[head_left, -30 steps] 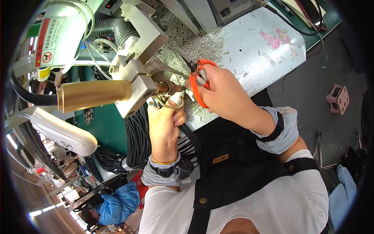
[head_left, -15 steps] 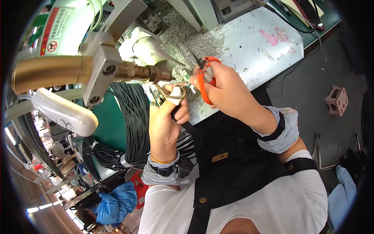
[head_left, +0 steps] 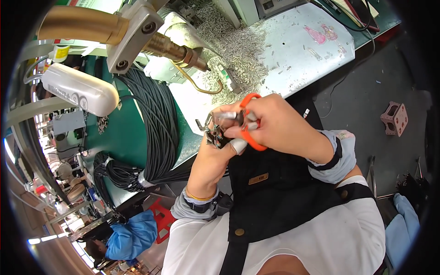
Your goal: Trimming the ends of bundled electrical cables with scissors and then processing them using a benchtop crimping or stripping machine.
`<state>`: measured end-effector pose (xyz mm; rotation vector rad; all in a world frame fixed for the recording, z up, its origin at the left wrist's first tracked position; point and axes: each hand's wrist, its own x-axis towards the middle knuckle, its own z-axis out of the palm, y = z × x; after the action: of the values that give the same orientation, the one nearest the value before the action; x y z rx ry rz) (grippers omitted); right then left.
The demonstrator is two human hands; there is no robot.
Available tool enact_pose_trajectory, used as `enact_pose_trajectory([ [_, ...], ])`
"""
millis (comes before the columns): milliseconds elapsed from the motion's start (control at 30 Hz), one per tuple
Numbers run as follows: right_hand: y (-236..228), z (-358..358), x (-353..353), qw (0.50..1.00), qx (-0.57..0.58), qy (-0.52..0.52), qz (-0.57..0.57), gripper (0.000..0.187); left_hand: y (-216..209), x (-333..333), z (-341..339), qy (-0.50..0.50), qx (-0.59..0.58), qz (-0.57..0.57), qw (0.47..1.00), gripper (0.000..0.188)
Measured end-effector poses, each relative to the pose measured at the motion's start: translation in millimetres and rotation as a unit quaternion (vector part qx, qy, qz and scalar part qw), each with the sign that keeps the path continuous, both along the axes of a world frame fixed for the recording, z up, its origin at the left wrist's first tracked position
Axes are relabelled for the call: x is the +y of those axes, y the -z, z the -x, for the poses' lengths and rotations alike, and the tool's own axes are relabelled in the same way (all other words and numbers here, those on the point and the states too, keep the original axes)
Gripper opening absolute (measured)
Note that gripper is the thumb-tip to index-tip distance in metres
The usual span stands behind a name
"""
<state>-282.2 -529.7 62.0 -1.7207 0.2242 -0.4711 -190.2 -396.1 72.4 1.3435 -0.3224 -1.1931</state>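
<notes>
My left hand [head_left: 211,160] is closed around small metal connector pieces [head_left: 213,136], dark and silvery, and a white cover sits on one of its fingers. My right hand [head_left: 270,121] grips orange-handled scissors [head_left: 253,141]; their metal end points left, just above the connector pieces. Whether the blades touch them I cannot tell. Both hands are close together over the near edge of the white work plate [head_left: 293,68], in front of my black apron. Above them, the metal nozzle [head_left: 196,60] of a machine ends over a small green-and-white piece [head_left: 224,73].
A heap of tiny metal pins [head_left: 238,41] covers the far plate. The machine's thick brass-coloured tube [head_left: 82,25] and a white rounded housing [head_left: 80,89] overhang the left. Bundled black cables [head_left: 153,123] lie on the green bench. A pink stool [head_left: 395,119] stands right; a blue-clothed person [head_left: 133,236] sits lower left.
Both hands have drawn back from the nozzle toward my body. The scissors have turned from pointing up and away to pointing left. The machine appears shifted higher in the picture.
</notes>
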Motion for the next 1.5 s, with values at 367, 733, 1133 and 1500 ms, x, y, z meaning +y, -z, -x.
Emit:
enact_pose_trajectory([
  [367, 15.7, 3.4, 6.5, 0.973, -0.086, 0.158, 0.147, 0.012, -6.9, 9.3, -3.6, -0.053, 0.009, 0.02, 0.998, 0.026],
  [733, 41.5, 4.9, 9.5, 0.949, -0.19, 0.089, 0.234, 0.02, -7.8, 8.3, 0.4, -0.081, -0.001, 0.068, 0.994, 0.014],
  [1133, 26.8, 7.1, 25.9, 0.993, -0.074, 0.083, 0.05, 0.014, -0.5, 6.7, 17.1, -0.112, -0.309, 0.002, 0.944, 0.018],
  [1500, 24.3, 22.7, 17.8, 0.982, 0.097, 0.021, 0.159, 0.026, -3.9, 8.9, 12.4, -0.188, -0.213, 0.029, 0.958, 0.014],
])
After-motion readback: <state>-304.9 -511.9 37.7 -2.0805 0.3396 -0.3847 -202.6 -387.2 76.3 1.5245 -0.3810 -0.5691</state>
